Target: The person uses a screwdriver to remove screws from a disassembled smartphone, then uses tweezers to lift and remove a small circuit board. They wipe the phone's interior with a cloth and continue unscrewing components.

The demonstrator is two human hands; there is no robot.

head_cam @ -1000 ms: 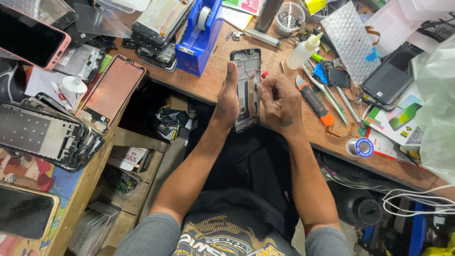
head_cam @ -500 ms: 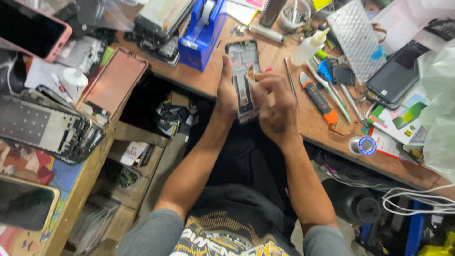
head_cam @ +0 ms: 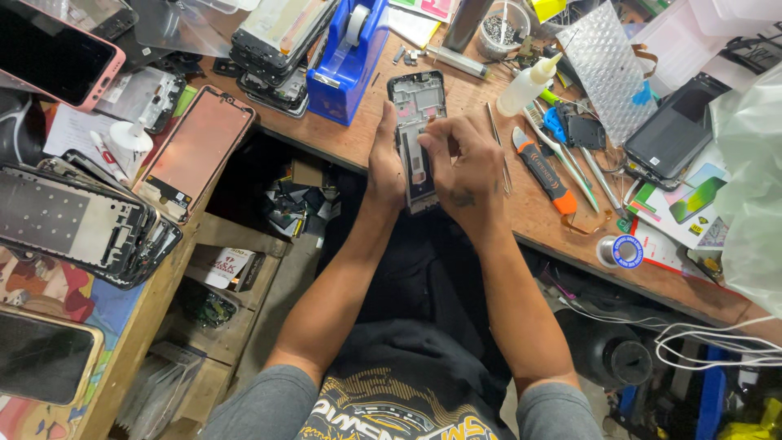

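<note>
**Two hands on an opened phone frame at a repair bench**

The right hand (head_cam: 466, 167) lies over the middle of the phone frame (head_cam: 417, 122), its fingers curled together and pressing down on the frame's inner face; whether they pinch a small part cannot be told. The left hand (head_cam: 385, 163) rests flat along the frame's left edge, fingers straight and closed, steadying it. The frame lies lengthwise at the near edge of the wooden bench (head_cam: 529, 208), its lower end over the edge. Just right lie tweezers (head_cam: 498, 147) and an orange-handled tool (head_cam: 544, 169); a white squeeze bottle (head_cam: 529, 84) stands beyond. A blue tape dispenser (head_cam: 346, 57) stands to the left.
</note>
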